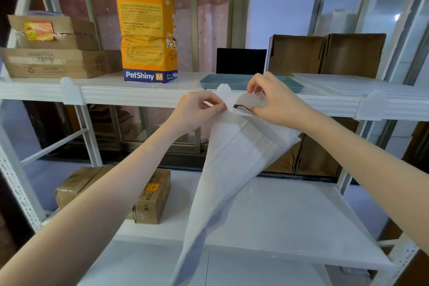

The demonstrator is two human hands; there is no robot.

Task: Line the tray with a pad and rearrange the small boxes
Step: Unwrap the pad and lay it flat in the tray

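A white pad (234, 160) hangs partly folded in front of the shelves, drooping down past the lower shelf. My left hand (197, 109) pinches its top corner, and my right hand (274, 102) grips the neighbouring folded edge, which bears a dark mark. Just behind my hands a blue tray (213, 82) lies flat on the upper shelf. Small cardboard boxes stand on the shelves: a stacked pair at upper left (55, 62), two open ones at upper right (325, 53), and taped ones on the lower shelf (151, 199).
An orange PetShiny bag (146, 23) stands upright left of the tray. A black panel (241, 60) leans behind the tray. White flat sheets (348, 83) lie at the shelf's right. The white shelf rail (116, 93) runs in front.
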